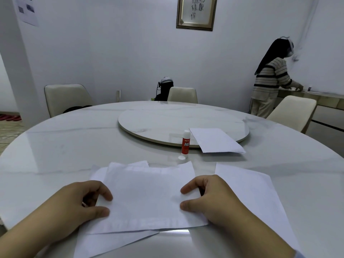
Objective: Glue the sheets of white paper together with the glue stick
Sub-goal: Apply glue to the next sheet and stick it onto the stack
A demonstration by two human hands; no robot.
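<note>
A white sheet of paper [147,196] lies on top of other white sheets [111,243] at the near edge of the table. My left hand [81,203] grips its left edge between thumb and fingers. My right hand [210,198] pinches its right edge the same way. A red and white glue stick [185,142] stands upright beyond the sheets, uncapped, with its white cap [181,158] lying on the table in front of it. Another white sheet [249,189] lies to the right, partly under my right arm.
A round marble table [55,146] carries a turntable [167,121] in its middle, with a folded white sheet [214,140] resting on its near rim. Cream chairs [63,97] stand around the table. A person in a striped top [270,82] stands at a counter at far right.
</note>
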